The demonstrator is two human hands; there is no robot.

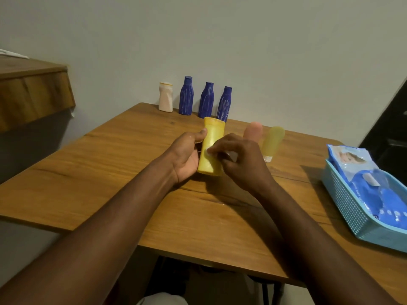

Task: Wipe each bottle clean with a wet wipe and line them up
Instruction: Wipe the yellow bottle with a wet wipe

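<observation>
My left hand [184, 154] grips a yellow bottle [212, 137] above the middle of the wooden table [110, 168]. My right hand [240, 160] presses a small white wet wipe [208, 152] against the bottle's side. Along the wall at the back stand a white bottle [165, 97] and three blue bottles [186, 95] [206, 100] [224, 104] in a row. A pink tube [253, 130] and a pale yellow-green tube [272, 140] stand cap-down just behind my right hand.
A light blue basket [352, 214] at the table's right edge holds a blue pack of wet wipes [361, 172]. A wooden shelf [33, 91] juts out at the left. The wall runs close behind the row of bottles.
</observation>
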